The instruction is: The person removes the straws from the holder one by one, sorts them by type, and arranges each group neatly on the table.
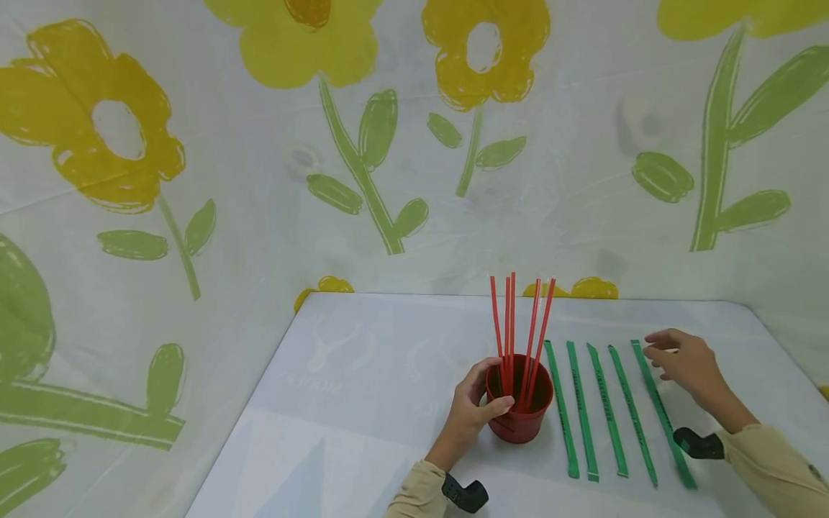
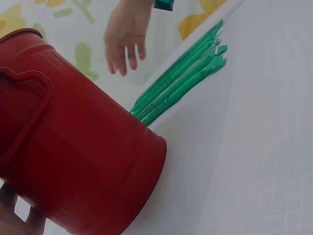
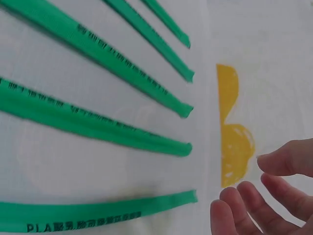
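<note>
Head view gives me a white surface (image 1: 363,403) boxed in by a cloth backdrop (image 1: 259,180) printed with yellow flowers and green stems, rising at 12 o'clock and along the 9 o'clock side. Five green wrapped straws (image 1: 607,411) lie in a row on the surface, side by side with gaps between, at 3 o'clock from the red cup (image 1: 520,417). Nothing lies between the cup and the nearest green straw; they sit just beside each other. Five red straws (image 1: 514,338) stand upright in the cup, leaning a little apart at their tops.

My left hand (image 1: 469,417) is wrapped around the cup from its 9 o'clock side, thumb curled at the rim, fingers on the wall; the left wrist view shows the cup's moulded handle (image 2: 24,112) close up. My right hand (image 1: 686,363) hovers over the far end of the outermost green straw (image 1: 660,414), at 3 o'clock in the row. Its fingers (image 3: 249,205) are loosely spread and slightly bent, holding nothing; I cannot tell whether a fingertip touches that straw.
</note>
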